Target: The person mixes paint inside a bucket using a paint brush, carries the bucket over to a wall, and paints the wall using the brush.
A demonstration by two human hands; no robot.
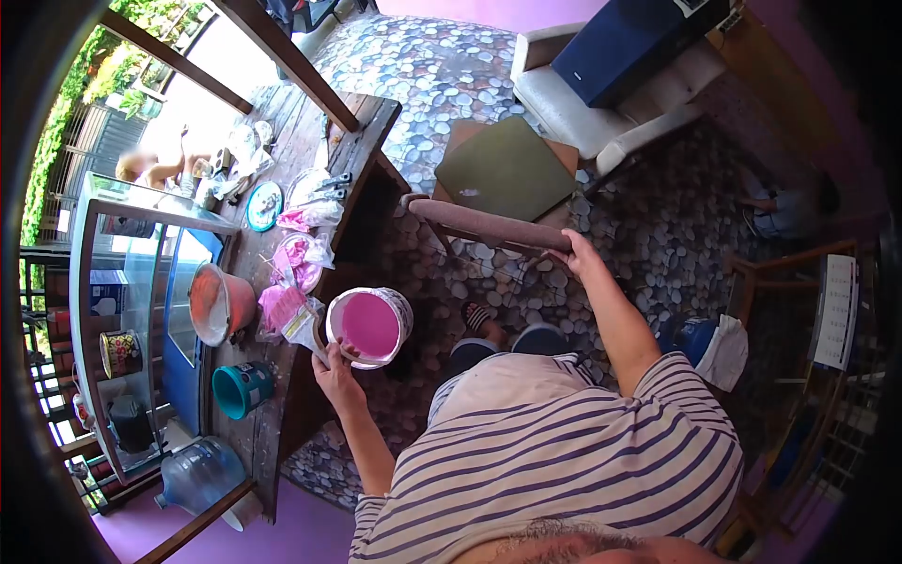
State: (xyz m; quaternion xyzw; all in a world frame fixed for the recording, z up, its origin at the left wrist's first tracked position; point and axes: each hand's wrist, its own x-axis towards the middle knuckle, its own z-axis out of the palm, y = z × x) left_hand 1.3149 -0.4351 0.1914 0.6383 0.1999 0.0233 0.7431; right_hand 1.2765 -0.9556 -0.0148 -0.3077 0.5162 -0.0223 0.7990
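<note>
My left hand (340, 378) is closed on a wide paintbrush (303, 331), whose bristle end points up and left over the table edge. The same hand is at the near rim of a white bucket (407, 329) of pink paint; whether it also grips the rim I cannot tell. At the right, my right hand (573, 254) is wrapped round the end of a long, padded brownish bar (489, 223), which reaches away to the left above the floor. Pink-stained plastic bags (282, 305) lie on the table just beyond the brush.
The wooden table (287, 160) carries an orange bucket (225, 305), a teal bucket (242, 388) and a glass cabinet (122, 329). A green board (507, 169) and a pale armchair (573, 108) are ahead. Another person (155, 171) is beyond the table, and one more (785, 211) sits at the right.
</note>
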